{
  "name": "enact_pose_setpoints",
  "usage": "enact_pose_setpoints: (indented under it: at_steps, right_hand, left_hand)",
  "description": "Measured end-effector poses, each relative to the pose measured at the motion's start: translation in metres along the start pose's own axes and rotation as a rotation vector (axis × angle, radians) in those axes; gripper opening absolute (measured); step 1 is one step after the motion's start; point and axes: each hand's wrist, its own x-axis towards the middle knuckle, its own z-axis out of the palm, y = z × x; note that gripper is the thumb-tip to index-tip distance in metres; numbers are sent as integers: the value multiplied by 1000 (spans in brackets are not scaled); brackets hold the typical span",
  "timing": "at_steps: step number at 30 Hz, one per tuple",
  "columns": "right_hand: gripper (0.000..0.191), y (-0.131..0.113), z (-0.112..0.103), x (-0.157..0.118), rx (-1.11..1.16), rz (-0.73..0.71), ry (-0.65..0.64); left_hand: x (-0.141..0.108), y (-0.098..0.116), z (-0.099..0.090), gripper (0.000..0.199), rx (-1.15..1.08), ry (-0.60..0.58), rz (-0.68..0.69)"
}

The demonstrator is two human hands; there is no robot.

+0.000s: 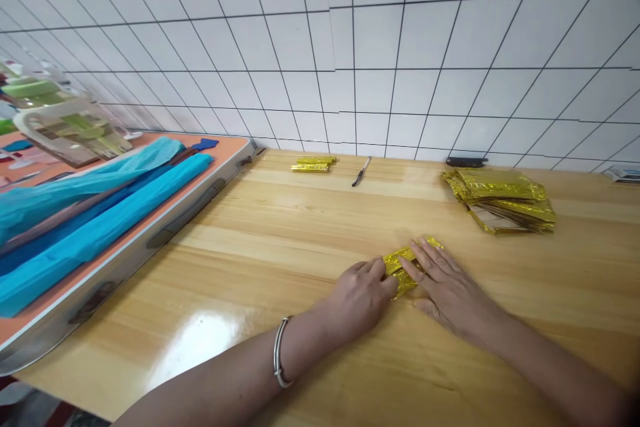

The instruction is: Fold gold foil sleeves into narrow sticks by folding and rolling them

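A piece of shiny gold foil paper (399, 257), partly folded, lies on the wooden table between my hands. My left hand (361, 297), with a silver bangle on its wrist, has its fingers curled and pinches the left end of the foil. Stretched out across the foil's right part is my right hand (450, 287), fingers spread and pressing down on it. Both hands cover much of the piece, so its full shape is hidden. Further back, small rolled or folded gold strips (313, 165) lie beside a pen (361, 172).
A stack of gold foil sheets (505, 197) sits at the back right, with a black object (467, 161) behind it. On the left, an orange-topped board (235, 150) carries blue crepe-like paper (115, 220) and a clear plastic container (75, 123). A white tiled wall (380, 40) bounds the table (240, 233).
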Motion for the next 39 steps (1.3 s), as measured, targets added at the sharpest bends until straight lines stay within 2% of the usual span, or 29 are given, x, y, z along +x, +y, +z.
enact_pose_setpoints:
  at_steps: [3,8,13,17,21,24,27,31,35,39]
  right_hand:
    - [60,10,6,0,-9,8,-62]
    - [57,20,12,-6,-19,72,-93]
    - [57,4,10,-8,-79,144,-78]
    - [56,-28,-3,-12,-81,167,-79]
    - [49,-51,-28,-15,75,16,-107]
    - [42,-49,-46,-9,214,-42,-163]
    - [35,-33,-52,6,311,-2,-208]
    - [45,-8,-33,34,229,70,-87]
    - [61,2,-3,55,187,41,-137]
    - [63,3,12,59,119,42,-149]
  left_hand:
    - [1,-9,1,12,-42,30,-24]
    - [6,-39,8,23,-120,110,66]
    - [8,-56,14,27,-109,163,18]
    - [7,-56,15,33,-68,146,27]
    - [10,-63,12,32,-42,132,83]
    - [16,-75,7,31,-12,100,215]
    - [25,-89,4,32,18,74,335]
    - [42,-103,5,30,41,110,391]
    - [52,-107,11,25,17,159,408]
    - [38,-110,17,31,-64,157,364]
